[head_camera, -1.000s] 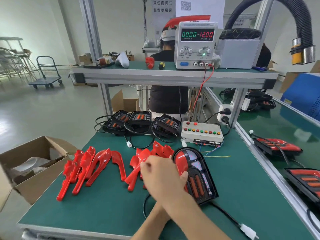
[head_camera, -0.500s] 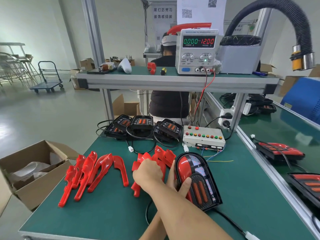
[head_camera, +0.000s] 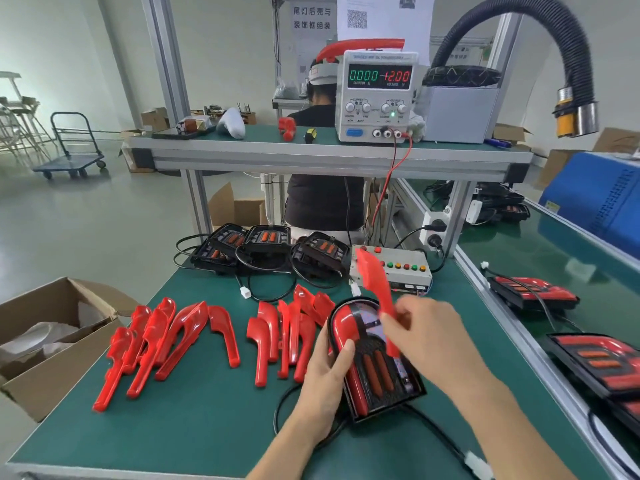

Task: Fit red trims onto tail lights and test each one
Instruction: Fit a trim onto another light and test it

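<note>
1. Head view: the tail light point(head_camera: 375, 362) lies on the green tabletop point(head_camera: 207, 420), near centre, with one red trim already on its left side.
2. Left hand point(head_camera: 323, 386) grips the light's left edge, thumb curled over the fitted trim, steadying it.
3. Right hand point(head_camera: 429, 341) pinches a loose trim point(head_camera: 375, 285) by its lower end, tilted up above the light's right side; it is blurred, so exact finger placement is unclear.
4. Spare trims point(head_camera: 166, 341) lie in two heaps to the left; the tester box point(head_camera: 398, 268) sits just beyond, the supply point(head_camera: 379, 95) on the far shelf.
5. Risks, as I judge them: the trim may be offered skewed and snap a clip; the light could slide if the left grip eases; its cable point(head_camera: 446, 441) trailing to the near right could snag the right arm.
</note>
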A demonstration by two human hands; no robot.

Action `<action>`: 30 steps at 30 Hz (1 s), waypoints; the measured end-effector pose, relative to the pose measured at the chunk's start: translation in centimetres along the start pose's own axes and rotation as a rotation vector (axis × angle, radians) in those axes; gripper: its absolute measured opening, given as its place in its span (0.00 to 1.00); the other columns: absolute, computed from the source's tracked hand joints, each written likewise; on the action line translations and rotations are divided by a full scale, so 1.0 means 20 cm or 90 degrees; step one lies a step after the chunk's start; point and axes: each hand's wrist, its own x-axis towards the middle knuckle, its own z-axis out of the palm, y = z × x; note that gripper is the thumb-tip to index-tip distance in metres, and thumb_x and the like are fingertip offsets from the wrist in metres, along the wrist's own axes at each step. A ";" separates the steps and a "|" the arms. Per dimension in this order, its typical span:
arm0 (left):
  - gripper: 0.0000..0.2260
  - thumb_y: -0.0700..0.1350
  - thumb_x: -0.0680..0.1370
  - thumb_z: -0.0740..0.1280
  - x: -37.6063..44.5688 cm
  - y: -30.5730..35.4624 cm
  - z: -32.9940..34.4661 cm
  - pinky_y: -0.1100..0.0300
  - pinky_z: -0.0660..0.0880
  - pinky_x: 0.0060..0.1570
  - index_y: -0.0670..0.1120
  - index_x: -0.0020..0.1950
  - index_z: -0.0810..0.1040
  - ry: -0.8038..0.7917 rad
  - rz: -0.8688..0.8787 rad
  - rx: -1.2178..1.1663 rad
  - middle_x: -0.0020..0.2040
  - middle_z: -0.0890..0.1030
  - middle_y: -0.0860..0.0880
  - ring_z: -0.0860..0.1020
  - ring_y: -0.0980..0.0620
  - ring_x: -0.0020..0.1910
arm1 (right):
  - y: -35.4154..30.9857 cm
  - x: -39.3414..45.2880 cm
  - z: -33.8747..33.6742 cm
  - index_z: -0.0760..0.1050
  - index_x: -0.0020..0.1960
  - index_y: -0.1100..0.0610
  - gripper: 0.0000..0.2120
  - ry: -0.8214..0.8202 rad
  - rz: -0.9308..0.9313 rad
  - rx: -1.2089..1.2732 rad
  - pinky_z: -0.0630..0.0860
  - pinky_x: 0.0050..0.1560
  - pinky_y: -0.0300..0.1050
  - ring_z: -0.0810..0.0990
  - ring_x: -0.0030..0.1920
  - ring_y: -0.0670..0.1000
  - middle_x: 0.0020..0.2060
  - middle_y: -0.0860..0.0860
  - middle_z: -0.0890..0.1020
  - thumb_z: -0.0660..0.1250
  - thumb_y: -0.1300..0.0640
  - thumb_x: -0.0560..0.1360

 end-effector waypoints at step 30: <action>0.23 0.50 0.81 0.69 -0.11 -0.16 -0.06 0.47 0.75 0.67 0.51 0.75 0.69 0.022 -0.076 -0.018 0.68 0.80 0.46 0.77 0.44 0.68 | 0.36 -0.32 0.33 0.74 0.73 0.54 0.24 0.110 -0.019 0.020 0.77 0.43 0.47 0.76 0.45 0.51 0.46 0.47 0.73 0.59 0.46 0.81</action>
